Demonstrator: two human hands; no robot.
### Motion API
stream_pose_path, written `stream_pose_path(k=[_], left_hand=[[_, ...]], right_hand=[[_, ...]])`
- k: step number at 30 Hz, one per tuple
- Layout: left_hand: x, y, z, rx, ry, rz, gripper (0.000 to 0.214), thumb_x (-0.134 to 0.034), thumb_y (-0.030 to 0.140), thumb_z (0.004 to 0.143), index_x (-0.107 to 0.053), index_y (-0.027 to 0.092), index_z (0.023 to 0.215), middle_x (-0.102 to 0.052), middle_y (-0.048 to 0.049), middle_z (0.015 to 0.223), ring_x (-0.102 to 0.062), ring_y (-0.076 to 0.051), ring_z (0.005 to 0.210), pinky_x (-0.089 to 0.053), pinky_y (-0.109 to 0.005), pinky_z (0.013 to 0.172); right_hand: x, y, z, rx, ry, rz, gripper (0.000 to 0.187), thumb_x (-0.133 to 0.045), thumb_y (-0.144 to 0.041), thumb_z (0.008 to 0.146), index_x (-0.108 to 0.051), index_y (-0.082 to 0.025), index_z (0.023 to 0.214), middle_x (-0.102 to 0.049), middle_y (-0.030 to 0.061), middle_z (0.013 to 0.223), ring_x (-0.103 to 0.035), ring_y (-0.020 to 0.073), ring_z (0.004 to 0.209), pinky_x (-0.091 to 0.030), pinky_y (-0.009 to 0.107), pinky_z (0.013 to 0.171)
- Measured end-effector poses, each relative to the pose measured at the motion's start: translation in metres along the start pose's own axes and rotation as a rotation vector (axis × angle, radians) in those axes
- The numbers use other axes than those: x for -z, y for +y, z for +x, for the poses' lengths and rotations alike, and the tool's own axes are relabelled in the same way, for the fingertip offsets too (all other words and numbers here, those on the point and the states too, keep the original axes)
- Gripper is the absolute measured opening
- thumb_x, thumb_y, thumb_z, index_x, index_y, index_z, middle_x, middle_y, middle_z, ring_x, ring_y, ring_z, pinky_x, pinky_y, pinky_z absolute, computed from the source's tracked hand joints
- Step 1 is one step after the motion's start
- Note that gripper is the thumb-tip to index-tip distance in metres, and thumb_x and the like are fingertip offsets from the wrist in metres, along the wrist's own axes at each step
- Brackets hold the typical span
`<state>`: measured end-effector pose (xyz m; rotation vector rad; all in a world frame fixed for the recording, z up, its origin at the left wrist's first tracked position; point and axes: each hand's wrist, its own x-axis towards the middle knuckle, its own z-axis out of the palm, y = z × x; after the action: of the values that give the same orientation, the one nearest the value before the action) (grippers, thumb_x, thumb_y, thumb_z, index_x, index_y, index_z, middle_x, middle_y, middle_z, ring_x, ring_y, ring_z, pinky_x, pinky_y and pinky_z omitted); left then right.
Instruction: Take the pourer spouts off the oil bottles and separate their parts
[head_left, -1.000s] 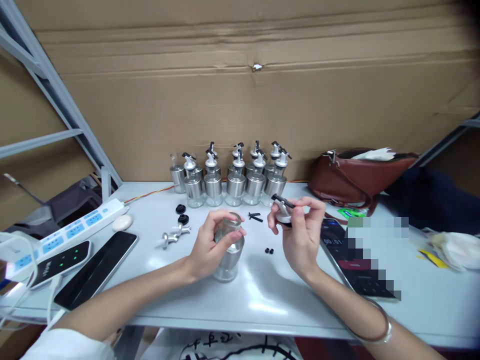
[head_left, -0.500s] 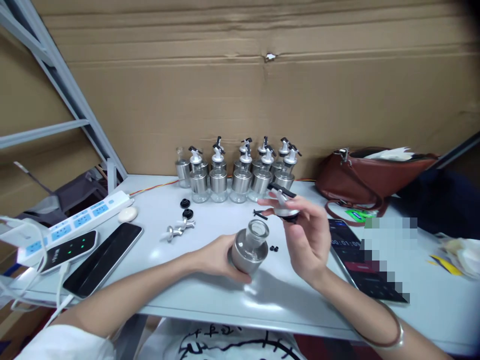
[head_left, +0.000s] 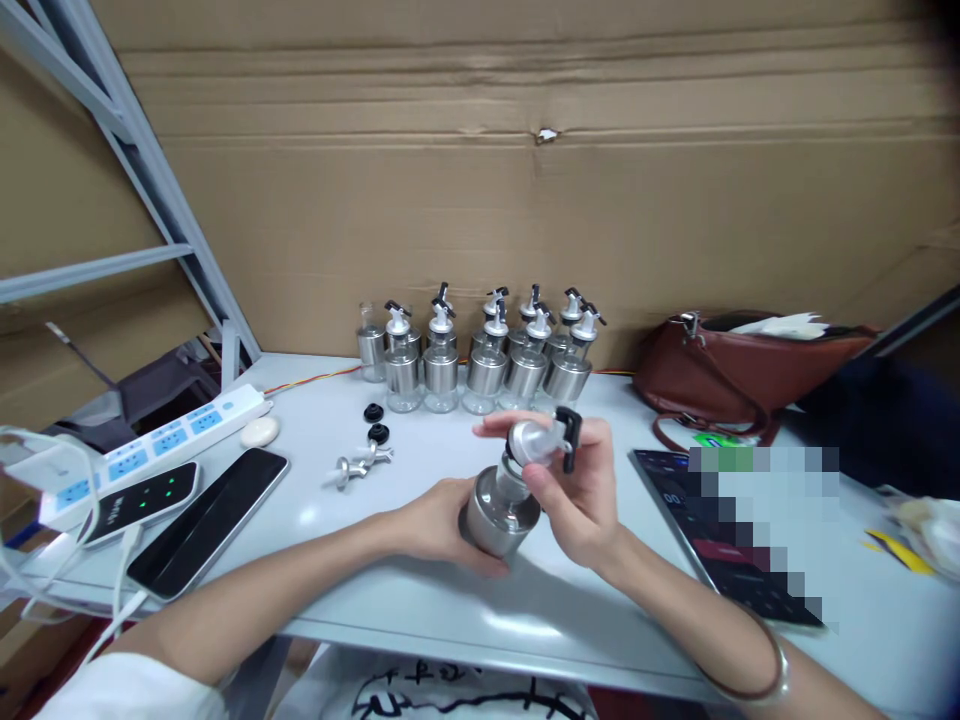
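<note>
My left hand (head_left: 442,525) is wrapped round the body of a glass bottle with a metal sleeve (head_left: 501,515), tilted slightly above the table. In my right hand (head_left: 589,495), fingers and thumb pinch a silver pourer spout (head_left: 534,442) with a black flip lid. The spout sits at the bottle's mouth, tilted to the right; how deep its stopper goes is hidden. Left of the bottle lie loose silver spout parts (head_left: 343,472) and two black stoppers, a far one (head_left: 373,412) and a nearer one (head_left: 379,434).
Several bottles with spouts (head_left: 485,375) stand in rows at the back, beside one without a spout (head_left: 370,345). A power strip (head_left: 165,440), a phone (head_left: 210,520) and a white round case (head_left: 259,432) lie left. On the right are a tablet (head_left: 697,520) and a brown bag (head_left: 727,375).
My right hand has brought the pourer spout left and down onto the bottle's mouth, turning its lid to the right. My left hand keeps its hold on the bottle.
</note>
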<state>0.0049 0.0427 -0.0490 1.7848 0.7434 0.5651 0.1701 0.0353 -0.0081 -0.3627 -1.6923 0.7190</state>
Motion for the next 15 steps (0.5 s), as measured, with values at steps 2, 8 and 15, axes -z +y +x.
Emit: stream_pose_path(k=[2,8,15], left_hand=[[0.0,-0.002,0.0,-0.018,-0.002,-0.013,0.043,-0.079,0.029,0.058,-0.062,0.019,0.096,-0.065,-0.0014,0.09,-0.058,-0.021,0.087,-0.048,-0.034,0.079],[-0.001,-0.006,0.002,-0.018,-0.007,0.033,0.049,-0.08,0.03,0.056,-0.061,0.016,0.099,-0.064,-0.0022,0.091,-0.058,-0.022,0.089,-0.048,-0.035,0.081],[-0.002,-0.008,0.001,-0.012,-0.036,0.003,0.053,-0.08,0.03,0.056,-0.06,0.016,0.103,-0.064,-0.004,0.1,-0.058,-0.023,0.095,-0.047,-0.036,0.086]], right_hand=[[0.0,0.0,-0.004,0.019,-0.034,-0.001,0.024,-0.049,-0.02,0.091,-0.038,-0.032,0.109,-0.065,0.0029,0.105,-0.066,0.021,0.093,-0.053,0.044,0.074],[0.002,0.004,-0.007,-0.156,0.016,0.04,0.025,-0.051,-0.041,0.089,-0.049,-0.026,0.11,-0.068,0.0044,0.082,-0.066,0.0195,0.07,-0.053,0.035,0.06],[-0.006,-0.002,0.003,-0.227,0.05,0.205,0.028,-0.059,-0.048,0.083,-0.049,-0.026,0.096,-0.065,0.0002,0.067,-0.064,0.0179,0.057,-0.053,0.034,0.053]])
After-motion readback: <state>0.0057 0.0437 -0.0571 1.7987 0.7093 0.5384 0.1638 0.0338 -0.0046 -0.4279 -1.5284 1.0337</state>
